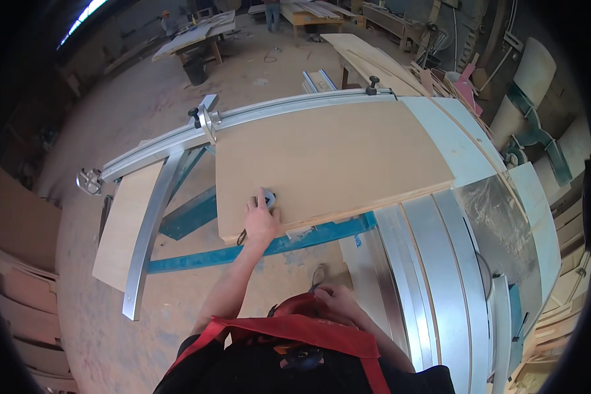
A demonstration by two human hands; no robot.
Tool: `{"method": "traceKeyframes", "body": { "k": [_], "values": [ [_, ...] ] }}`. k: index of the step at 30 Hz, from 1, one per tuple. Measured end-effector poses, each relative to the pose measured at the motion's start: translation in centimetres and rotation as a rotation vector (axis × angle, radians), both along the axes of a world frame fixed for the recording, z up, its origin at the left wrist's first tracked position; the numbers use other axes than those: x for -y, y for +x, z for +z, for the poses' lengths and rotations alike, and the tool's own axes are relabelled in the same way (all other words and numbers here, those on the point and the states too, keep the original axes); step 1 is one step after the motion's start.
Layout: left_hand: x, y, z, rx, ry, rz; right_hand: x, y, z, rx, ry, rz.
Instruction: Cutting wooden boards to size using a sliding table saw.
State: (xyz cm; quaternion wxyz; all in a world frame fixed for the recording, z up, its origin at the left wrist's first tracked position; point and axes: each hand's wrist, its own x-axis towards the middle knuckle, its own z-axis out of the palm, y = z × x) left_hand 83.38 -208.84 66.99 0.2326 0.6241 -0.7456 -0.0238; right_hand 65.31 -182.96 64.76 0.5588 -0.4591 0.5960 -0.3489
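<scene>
A large tan wooden panel [328,151] lies flat on the sliding-table saw, its far edge along the aluminium fence [276,113]. At the panel's near left corner, my left hand [261,222] is closed round a small rounded tape measure [270,197] resting on the board. A dark strap [241,237] hangs by the wrist over the near edge. My right hand [338,303] is held close to my body beside my red apron [295,328]. Its fingers are curled, and what they hold, if anything, is hidden.
A clamp stop [207,123] stands on the fence at the panel's far left corner. The metal sliding table [433,262] runs along the right. Blue support arms [269,247] cross below the panel. Offcuts [463,85] are heaped at the far right; a person [272,14] stands far back.
</scene>
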Motion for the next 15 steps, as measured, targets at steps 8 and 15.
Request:
{"method": "traceKeyframes", "body": {
  "k": [8, 15],
  "values": [
    [1.5, -3.6, 6.8, -0.687, 0.877, -0.268, 15.7, -5.9, 2.2, 0.483, -0.028, -0.182],
    [3.2, -8.0, 8.8, -0.978, 1.326, -0.381, 24.3, -11.4, 1.2, 0.337, -0.26, 0.193]
  ]
}}
